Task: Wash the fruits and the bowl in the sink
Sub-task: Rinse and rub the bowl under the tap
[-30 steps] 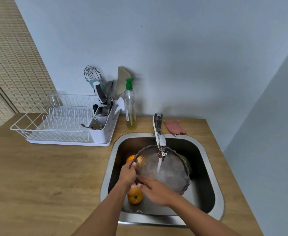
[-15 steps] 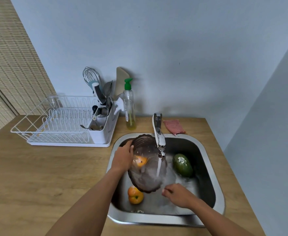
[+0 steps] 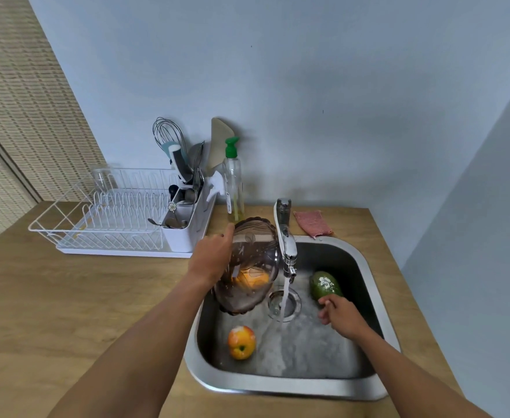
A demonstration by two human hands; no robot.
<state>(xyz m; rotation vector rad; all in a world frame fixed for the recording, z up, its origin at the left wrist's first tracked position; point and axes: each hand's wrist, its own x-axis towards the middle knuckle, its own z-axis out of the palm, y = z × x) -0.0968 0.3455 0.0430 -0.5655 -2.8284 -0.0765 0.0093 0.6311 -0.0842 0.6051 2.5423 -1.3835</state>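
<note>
My left hand [image 3: 214, 254] grips the rim of a clear brownish scalloped bowl [image 3: 249, 260], tilted on edge over the sink's left side, clear of the water stream. An orange fruit [image 3: 252, 279] shows through the bowl's wall. A second orange-red fruit [image 3: 241, 342] lies on the sink floor at the front left. A green avocado [image 3: 325, 285] rests at the right, and the fingertips of my right hand [image 3: 339, 316] touch its near end. Water runs from the tap [image 3: 285, 236] onto the drain [image 3: 283, 304].
The steel sink [image 3: 289, 386] is set in a wooden counter. A white dish rack [image 3: 109, 224] with a utensil holder [image 3: 184, 212] stands at the left. A soap bottle [image 3: 233, 182] and a pink cloth [image 3: 312, 223] sit behind the sink.
My left hand lifted the bowl up and left, out of the stream. My right hand let go of the bowl and moved right to the avocado.
</note>
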